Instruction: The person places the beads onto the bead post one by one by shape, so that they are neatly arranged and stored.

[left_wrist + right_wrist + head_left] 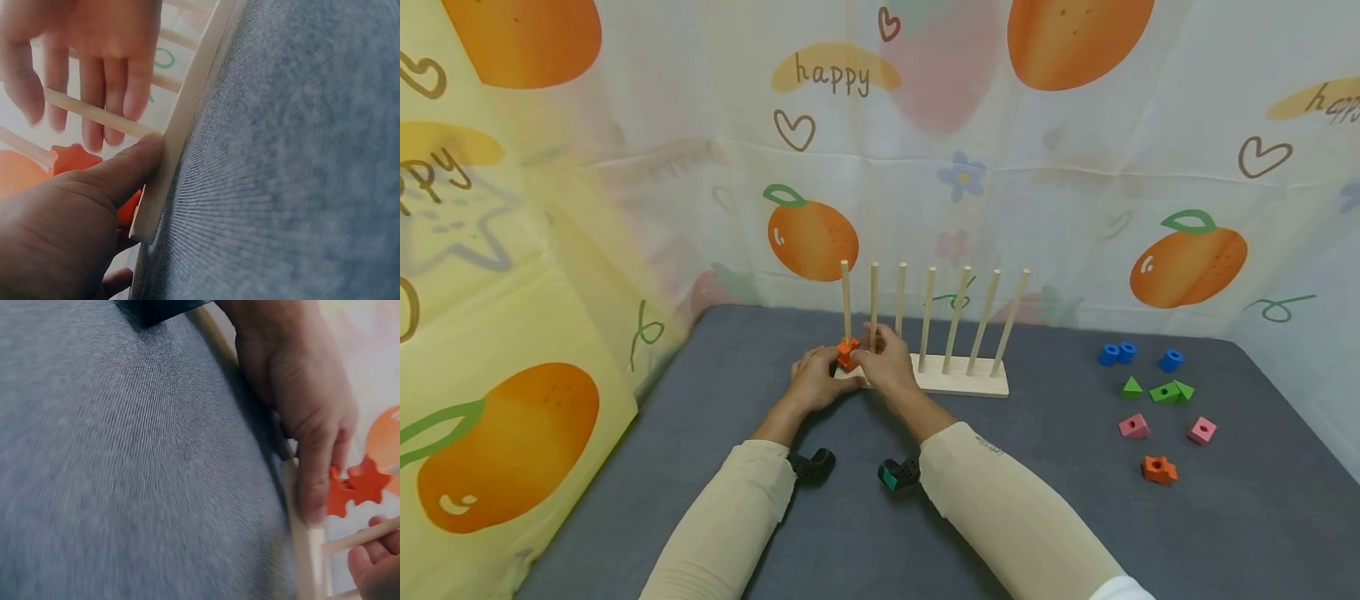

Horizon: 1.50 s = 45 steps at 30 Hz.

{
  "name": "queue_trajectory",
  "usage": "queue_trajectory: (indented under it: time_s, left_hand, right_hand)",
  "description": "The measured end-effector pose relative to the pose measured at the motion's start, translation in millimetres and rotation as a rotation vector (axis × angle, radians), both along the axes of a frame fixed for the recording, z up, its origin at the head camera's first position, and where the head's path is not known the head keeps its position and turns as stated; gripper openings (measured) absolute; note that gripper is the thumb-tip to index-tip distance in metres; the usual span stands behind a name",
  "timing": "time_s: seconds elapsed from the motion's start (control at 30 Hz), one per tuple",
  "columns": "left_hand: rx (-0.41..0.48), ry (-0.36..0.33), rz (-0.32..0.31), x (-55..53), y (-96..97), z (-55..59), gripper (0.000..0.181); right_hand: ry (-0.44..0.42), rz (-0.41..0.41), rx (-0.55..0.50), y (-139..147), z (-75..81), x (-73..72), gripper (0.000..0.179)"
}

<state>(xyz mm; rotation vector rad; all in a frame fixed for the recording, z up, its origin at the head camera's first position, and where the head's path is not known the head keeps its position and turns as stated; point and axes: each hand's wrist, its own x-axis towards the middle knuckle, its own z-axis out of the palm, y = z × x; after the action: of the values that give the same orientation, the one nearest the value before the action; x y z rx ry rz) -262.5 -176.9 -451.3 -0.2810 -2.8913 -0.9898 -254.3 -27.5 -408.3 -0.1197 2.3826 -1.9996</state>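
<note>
A wooden peg stand (962,382) with a row of upright pegs stands at the middle back of the table. Two orange star-shaped beads (847,354) sit low on its leftmost peg, one above the other; in the right wrist view both stars (367,482) show beside the thumb. My left hand (815,380) grips the left end of the base, thumb (134,164) along the front edge by the second peg. My right hand (889,363) is at the second peg just right of the stars. In the left wrist view the right hand's fingers (92,81) hang loosely extended around that peg, holding nothing.
On the right of the dark grey table (1045,517) lie blue cylinders (1126,352), green triangular beads (1165,392), pink beads (1134,426) and orange star beads (1159,469). A fruit-printed curtain (700,208) hangs close behind the stand.
</note>
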Motion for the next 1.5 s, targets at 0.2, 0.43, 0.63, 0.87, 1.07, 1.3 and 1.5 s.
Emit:
queue_trajectory:
  time_s: [0.2,0.43,0.63,0.87,1.07,1.3,1.5]
  left_hand:
    - [0.001,0.014,0.001,-1.8,1.7,-1.2,0.048]
    - [0.014,-0.006,0.001,-1.3,0.4,-1.7,0.052]
    - [0.006,-0.014,0.006,-1.1,0.9,-0.3,0.055]
    - [0.0,-0.021,0.003,-0.3,1.7,-1.8,0.059]
    - [0.008,0.001,0.003,-0.5,-1.9,-0.7,0.056]
    - [-0.03,0.002,-0.003,-0.1,-3.8,1.4,0.062]
    - [-0.008,0.004,-0.007,0.8,-1.8,-1.1,0.06]
  right_hand:
    - [0.042,0.053,0.081,17.5,15.3,12.6,0.059]
    - [0.093,0.114,0.128,38.9,33.5,29.1,0.056]
    - [0.159,0.19,0.079,55.3,53.4,44.9,0.051]
    - [0.216,0.214,0.046,84.3,80.0,69.2,0.046]
    - [0.283,0.197,0.033,108.6,95.4,86.4,0.048]
    - [0.377,0.197,0.068,136.5,102.3,103.1,0.047]
    - [0.515,0.168,0.131,164.6,106.1,118.9,0.047]
